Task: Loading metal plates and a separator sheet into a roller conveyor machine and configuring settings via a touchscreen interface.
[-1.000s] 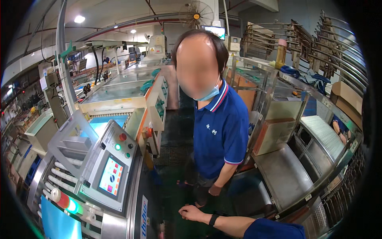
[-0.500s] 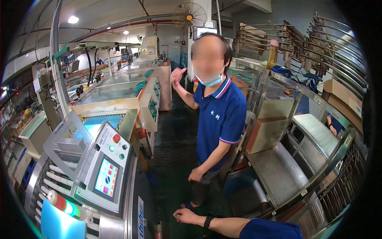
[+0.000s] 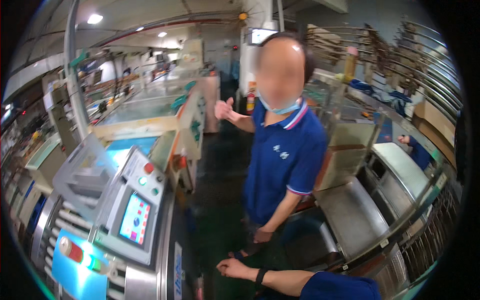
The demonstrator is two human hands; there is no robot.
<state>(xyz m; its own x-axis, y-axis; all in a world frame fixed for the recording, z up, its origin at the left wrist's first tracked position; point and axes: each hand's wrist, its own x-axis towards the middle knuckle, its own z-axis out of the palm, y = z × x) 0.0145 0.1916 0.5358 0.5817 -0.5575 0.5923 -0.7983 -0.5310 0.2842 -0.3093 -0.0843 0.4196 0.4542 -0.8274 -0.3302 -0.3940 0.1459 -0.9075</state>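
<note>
My right hand [image 3: 234, 269] reaches in from the lower right, a dark band on its wrist and a blue sleeve behind. Its fingers are loosely curled in, and nothing shows in them. My left hand is out of view. Across from me stands a co-worker [image 3: 285, 165] in a blue polo shirt, a mask pulled below the chin; one of their hands is raised, the other hangs low, near mine. On the left, a control panel [image 3: 132, 210] with a lit touchscreen and buttons sits over a roller conveyor [image 3: 75, 218]. A light blue sheet [image 3: 65, 250] lies on the rollers.
A red and green signal lamp [image 3: 77, 252] sticks out by the panel. Long machine housings [image 3: 145, 112] run back along the left. Metal trays [image 3: 350, 210] and a frame stand at the right, with rod racks [image 3: 420, 40] above. Another blue-sleeved arm [image 3: 417, 150] shows there.
The co-worker leans closer and to the right, the raised hand lower now. More of the blue sheet shows on the near rollers. My right hand stays about where it was.
</note>
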